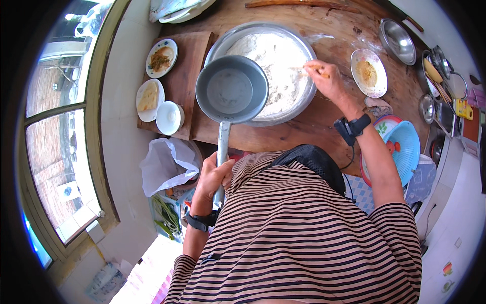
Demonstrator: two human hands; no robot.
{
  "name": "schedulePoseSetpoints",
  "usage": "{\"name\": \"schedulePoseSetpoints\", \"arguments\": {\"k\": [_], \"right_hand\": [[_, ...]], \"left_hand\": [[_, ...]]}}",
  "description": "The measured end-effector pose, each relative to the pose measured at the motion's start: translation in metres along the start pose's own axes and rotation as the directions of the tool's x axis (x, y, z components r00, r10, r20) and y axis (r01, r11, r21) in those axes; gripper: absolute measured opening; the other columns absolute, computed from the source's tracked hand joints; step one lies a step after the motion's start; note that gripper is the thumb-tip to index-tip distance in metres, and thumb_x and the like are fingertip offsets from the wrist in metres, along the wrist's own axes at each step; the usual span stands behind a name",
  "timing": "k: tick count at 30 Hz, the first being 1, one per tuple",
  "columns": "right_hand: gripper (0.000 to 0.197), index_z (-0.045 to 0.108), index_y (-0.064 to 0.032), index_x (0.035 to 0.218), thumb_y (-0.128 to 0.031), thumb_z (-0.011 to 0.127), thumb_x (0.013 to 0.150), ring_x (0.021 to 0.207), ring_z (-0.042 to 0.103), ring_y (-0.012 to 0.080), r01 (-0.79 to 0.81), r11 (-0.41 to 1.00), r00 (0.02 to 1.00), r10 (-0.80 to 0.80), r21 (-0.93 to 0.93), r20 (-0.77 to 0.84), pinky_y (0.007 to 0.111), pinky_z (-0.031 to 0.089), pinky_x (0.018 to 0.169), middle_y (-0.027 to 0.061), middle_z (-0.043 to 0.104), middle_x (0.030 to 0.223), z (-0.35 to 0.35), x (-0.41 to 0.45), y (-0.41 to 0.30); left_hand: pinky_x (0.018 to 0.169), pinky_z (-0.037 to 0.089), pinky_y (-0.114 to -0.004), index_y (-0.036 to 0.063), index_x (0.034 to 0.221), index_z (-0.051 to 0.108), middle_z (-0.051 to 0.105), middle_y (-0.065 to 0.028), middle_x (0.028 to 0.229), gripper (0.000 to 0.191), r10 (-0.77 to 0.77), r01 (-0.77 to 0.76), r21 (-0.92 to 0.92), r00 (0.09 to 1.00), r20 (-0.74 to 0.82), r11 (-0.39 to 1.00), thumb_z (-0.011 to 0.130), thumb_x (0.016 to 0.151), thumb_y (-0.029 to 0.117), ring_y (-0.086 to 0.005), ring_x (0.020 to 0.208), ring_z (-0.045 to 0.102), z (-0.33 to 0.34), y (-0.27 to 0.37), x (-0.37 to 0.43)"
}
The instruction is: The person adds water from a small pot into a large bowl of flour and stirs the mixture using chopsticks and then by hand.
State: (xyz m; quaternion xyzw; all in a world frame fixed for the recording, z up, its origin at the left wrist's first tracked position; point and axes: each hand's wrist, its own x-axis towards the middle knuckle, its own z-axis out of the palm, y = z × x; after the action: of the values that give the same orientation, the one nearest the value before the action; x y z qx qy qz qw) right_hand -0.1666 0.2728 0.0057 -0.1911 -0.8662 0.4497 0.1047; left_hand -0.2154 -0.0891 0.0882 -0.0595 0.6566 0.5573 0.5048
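Note:
A large metal basin (262, 122) of white flour (271, 53) stands on the wooden table. My left hand (214, 173) grips the handle of a grey metal saucepan (231, 89), which is over the basin's left part and hides some of it. Whether the pan holds a little water is hard to tell. At the basin's right rim, my right hand (325, 78) is closed around wooden chopsticks (317, 70), their tips over the flour.
Left, a wooden board (186, 81) bears a plate of shredded food (161, 57), a plate of flatbread (148, 97) and a white bowl (169, 117). Right are an oval dish (368, 74), a steel bowl (396, 41) and a blue colander (408, 152). A bag-lined bin (167, 167) stands below the board.

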Motion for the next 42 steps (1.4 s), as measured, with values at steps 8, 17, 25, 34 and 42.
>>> {"name": "schedulePoseSetpoints", "arguments": {"k": [8, 17, 25, 34, 42], "right_hand": [[0.013, 0.063, -0.0073, 0.09, -0.016, 0.058, 0.081, 0.068, 0.062, 0.028, -0.034, 0.999, 0.995, 0.032, -0.024, -0.1, 0.032, 0.048, 0.062, 0.0149, 0.063, 0.076, 0.006, -0.016, 0.012], [0.013, 0.064, -0.0001, 0.078, -0.011, 0.056, 0.082, 0.052, 0.056, 0.0112, -0.035, 0.978, 0.998, 0.023, 0.207, 0.061, 0.024, 0.044, 0.046, 0.0068, 0.064, 0.066, 0.003, -0.049, 0.013], [0.011, 0.061, -0.0055, 0.09, -0.013, 0.056, 0.082, 0.071, 0.062, 0.0277, -0.007, 0.999, 0.985, 0.001, -0.031, -0.171, 0.033, 0.048, 0.062, 0.0151, 0.063, 0.08, -0.013, -0.019, 0.026], [0.013, 0.063, -0.0008, 0.083, -0.012, 0.057, 0.079, 0.056, 0.059, 0.0194, -0.15, 0.95, 0.989, 0.149, 0.275, 0.025, 0.029, 0.046, 0.055, 0.0137, 0.061, 0.063, 0.016, -0.056, 0.028], [0.016, 0.065, 0.0019, 0.084, -0.012, 0.057, 0.081, 0.05, 0.054, 0.0097, -0.323, 0.835, 0.942, 0.331, 0.445, 0.063, 0.023, 0.043, 0.047, 0.0055, 0.059, 0.059, 0.015, -0.096, 0.032]], "left_hand": [[0.034, 0.032, -0.021, -0.0007, 0.08, 0.047, 0.045, -0.0007, 0.048, 0.014, -0.018, 0.012, 0.108, 0.998, 0.062, 0.994, 0.057, 0.082, 0.009, -0.0071, 0.035, 0.04, 0.017, 0.004, 0.009], [0.034, 0.033, -0.021, -0.0026, 0.081, 0.047, 0.045, -0.0011, 0.048, 0.013, -0.015, -0.001, 0.176, 0.996, 0.091, 0.984, 0.056, 0.082, 0.007, -0.0074, 0.035, 0.04, 0.038, 0.011, 0.027], [0.032, 0.034, -0.021, -0.0014, 0.079, 0.043, 0.044, -0.0022, 0.048, 0.015, 0.001, -0.011, 0.121, 0.996, 0.085, 0.993, 0.056, 0.082, 0.007, -0.0079, 0.035, 0.04, 0.049, 0.018, 0.035], [0.033, 0.033, -0.022, 0.0018, 0.076, 0.043, 0.042, -0.0018, 0.05, 0.015, -0.002, -0.002, 0.055, 0.998, 0.063, 0.998, 0.055, 0.083, 0.008, -0.0075, 0.036, 0.038, 0.052, 0.027, 0.033], [0.032, 0.032, -0.022, 0.0007, 0.077, 0.042, 0.042, -0.0021, 0.049, 0.015, -0.014, 0.009, 0.068, 0.996, 0.083, 0.998, 0.055, 0.083, 0.006, -0.0084, 0.035, 0.039, 0.043, 0.031, 0.03]]}}
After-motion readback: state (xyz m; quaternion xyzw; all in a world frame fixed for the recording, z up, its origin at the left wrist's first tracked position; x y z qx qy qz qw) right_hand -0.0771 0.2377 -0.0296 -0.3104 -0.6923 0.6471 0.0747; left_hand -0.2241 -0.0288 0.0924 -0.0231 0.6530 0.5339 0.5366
